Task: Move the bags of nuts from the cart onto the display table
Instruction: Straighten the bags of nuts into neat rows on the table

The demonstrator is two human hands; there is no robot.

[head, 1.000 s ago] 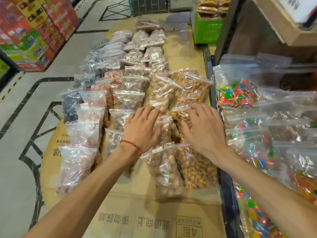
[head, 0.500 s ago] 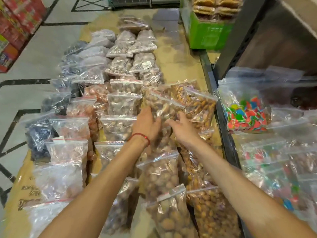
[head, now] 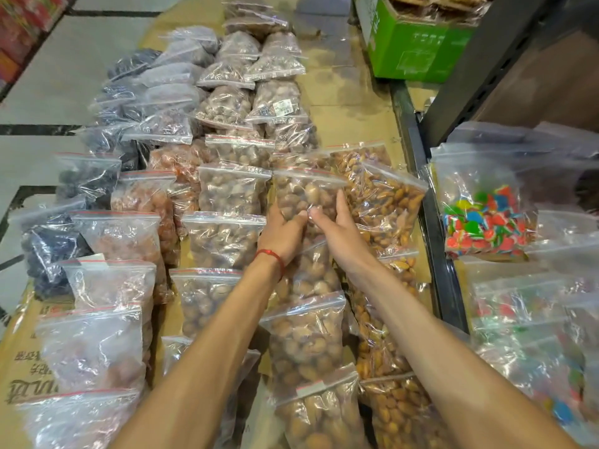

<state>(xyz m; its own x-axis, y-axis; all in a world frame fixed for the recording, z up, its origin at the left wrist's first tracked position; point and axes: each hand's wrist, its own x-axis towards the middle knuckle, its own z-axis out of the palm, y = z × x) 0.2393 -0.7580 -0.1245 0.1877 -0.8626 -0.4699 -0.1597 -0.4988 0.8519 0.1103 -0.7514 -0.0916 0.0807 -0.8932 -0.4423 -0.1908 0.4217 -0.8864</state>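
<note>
To my left the floor (head: 48, 92) is pale grey tile, crossed by black inlaid lines (head: 35, 128). Red printed cartons (head: 22, 17) are stacked at its far left edge. Ahead on my right sits a green cardboard box (head: 418, 53), just beside a dark metal shelf upright (head: 486, 69) that slants across my view, with brown board (head: 551, 85) behind it. The light is soft and even.

Head camera looks forward-down, close over the table (head: 351, 121).
</note>
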